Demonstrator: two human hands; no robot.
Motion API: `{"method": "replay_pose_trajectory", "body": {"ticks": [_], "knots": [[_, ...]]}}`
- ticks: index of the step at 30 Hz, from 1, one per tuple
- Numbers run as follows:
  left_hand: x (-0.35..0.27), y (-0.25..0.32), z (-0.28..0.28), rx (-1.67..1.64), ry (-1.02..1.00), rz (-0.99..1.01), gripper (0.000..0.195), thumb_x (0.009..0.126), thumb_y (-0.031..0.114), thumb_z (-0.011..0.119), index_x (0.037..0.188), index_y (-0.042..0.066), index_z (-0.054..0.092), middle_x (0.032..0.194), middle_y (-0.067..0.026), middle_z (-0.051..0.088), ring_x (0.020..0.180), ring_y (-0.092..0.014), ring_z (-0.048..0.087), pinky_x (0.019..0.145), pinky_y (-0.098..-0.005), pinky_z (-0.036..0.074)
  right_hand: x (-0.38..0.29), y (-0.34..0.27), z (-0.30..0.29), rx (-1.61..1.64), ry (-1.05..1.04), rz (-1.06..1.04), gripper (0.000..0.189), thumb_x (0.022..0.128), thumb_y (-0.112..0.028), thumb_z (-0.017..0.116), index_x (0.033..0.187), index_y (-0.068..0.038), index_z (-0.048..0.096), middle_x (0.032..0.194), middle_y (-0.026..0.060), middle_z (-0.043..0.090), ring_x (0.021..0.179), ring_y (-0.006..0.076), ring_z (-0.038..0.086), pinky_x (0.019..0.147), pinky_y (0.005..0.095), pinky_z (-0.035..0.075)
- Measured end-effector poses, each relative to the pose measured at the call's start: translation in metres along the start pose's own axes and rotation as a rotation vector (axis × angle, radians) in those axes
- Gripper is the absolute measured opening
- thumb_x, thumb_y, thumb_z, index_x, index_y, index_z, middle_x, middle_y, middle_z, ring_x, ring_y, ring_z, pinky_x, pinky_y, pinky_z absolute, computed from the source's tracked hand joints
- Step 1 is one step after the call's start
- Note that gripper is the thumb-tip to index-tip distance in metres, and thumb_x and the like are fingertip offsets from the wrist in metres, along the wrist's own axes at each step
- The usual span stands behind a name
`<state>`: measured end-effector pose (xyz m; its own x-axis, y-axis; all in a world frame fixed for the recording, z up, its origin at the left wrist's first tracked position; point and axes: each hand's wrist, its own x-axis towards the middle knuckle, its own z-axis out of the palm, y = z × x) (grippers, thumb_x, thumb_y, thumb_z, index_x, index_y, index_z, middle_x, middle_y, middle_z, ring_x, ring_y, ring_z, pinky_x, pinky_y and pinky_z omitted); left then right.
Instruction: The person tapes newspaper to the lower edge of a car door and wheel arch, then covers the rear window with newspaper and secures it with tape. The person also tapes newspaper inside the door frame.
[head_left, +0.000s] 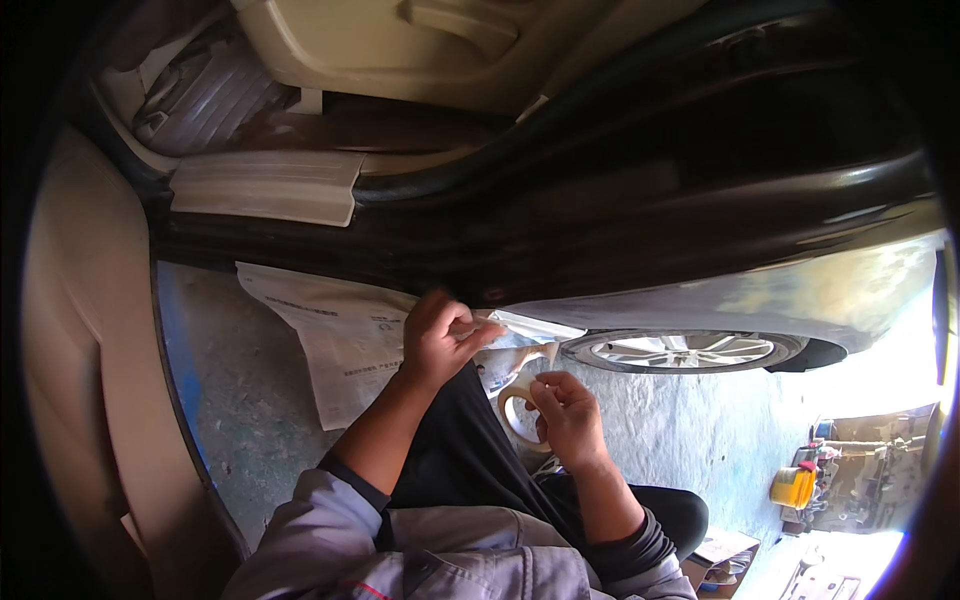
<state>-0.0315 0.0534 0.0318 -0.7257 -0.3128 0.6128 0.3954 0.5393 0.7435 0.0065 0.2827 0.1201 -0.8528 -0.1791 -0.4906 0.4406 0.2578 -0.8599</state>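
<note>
A roll of masking tape (517, 420) is held in my right hand (568, 416), whose fingers close on its right side. My left hand (439, 337) is raised at the upper edge of the newspaper sheet (345, 341), just under the dark sill of a car (420, 255). Its thumb and fingertips come together; whether they pinch paper or tape is not clear. The newspaper hangs from the sill down over the floor. Printed paper (499, 367) also hangs between my two hands, partly hidden by them and by my knee.
An open car door (124, 337) stands on the left, with a beige sill trim (266, 184) above. A wheel (682, 351) and a pale, patchy body panel (750, 292) lie to the right. A yellow container (793, 487) and a cardboard box (724, 559) stand on the floor at lower right.
</note>
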Motion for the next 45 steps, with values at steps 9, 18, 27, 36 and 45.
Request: {"method": "replay_pose_trajectory", "body": {"ticks": [9, 18, 27, 36, 45], "knots": [[-0.035, -0.028, -0.063, 0.206, -0.046, -0.033, 0.026, 0.091, 0.012, 0.079, 0.116, 0.004, 0.073, 0.117, -0.0127, 0.071, 0.112, -0.034, 0.065, 0.098, -0.0454, 0.053, 0.037, -0.013, 0.07, -0.188, 0.002, -0.064, 0.022, 0.101, -0.024, 0.073, 0.107, -0.003, 0.075, 0.077, 0.0016, 0.071, 0.067, 0.0091, 0.062, 0.064, 0.0269, 0.05], [-0.043, -0.052, -0.05, 0.202, -0.105, 0.048, 0.035, 0.087, 0.012, 0.081, 0.121, 0.008, 0.075, 0.121, -0.0112, 0.067, 0.115, -0.034, 0.063, 0.101, -0.0456, 0.052, 0.059, 0.012, 0.101, -0.005, 0.035, 0.013, 0.02, 0.099, -0.023, 0.075, 0.098, -0.003, 0.075, 0.069, -0.0007, 0.065, 0.061, 0.0056, 0.054, 0.059, 0.0268, 0.045], [-0.053, -0.055, -0.045, 0.179, -0.067, 0.061, 0.047, 0.085, 0.023, 0.088, 0.127, 0.008, 0.074, 0.121, -0.0114, 0.064, 0.113, -0.032, 0.063, 0.098, -0.0437, 0.053, 0.056, 0.01, 0.093, -0.137, 0.058, -0.021, 0.02, 0.098, -0.024, 0.076, 0.101, -0.004, 0.076, 0.073, 0.0007, 0.067, 0.067, 0.0067, 0.058, 0.064, 0.0279, 0.05], [-0.047, -0.044, -0.041, 0.256, -0.073, 0.135, 0.028, 0.083, 0.017, 0.087, 0.103, 0.012, 0.069, 0.113, -0.008, 0.065, 0.109, -0.033, 0.063, 0.095, -0.0462, 0.051, 0.054, -0.007, 0.062, -0.746, -0.054, -0.437, 0.028, 0.1, -0.033, 0.074, 0.118, -0.012, 0.076, 0.086, 0.0166, 0.078, 0.08, 0.034, 0.078, 0.075, 0.0426, 0.06], [-0.047, -0.049, -0.033, 0.315, -0.162, 0.139, 0.025, 0.074, 0.004, 0.08, 0.083, 0.012, 0.058, 0.09, -0.008, 0.062, 0.089, -0.035, 0.063, 0.082, -0.0487, 0.05, 0.093, -0.004, 0.059, -1.147, -0.015, -0.592, 0.03, 0.1, -0.038, 0.069, 0.116, -0.014, 0.075, 0.088, 0.0166, 0.079, 0.084, 0.0401, 0.077, 0.075, 0.0521, 0.061]]}}
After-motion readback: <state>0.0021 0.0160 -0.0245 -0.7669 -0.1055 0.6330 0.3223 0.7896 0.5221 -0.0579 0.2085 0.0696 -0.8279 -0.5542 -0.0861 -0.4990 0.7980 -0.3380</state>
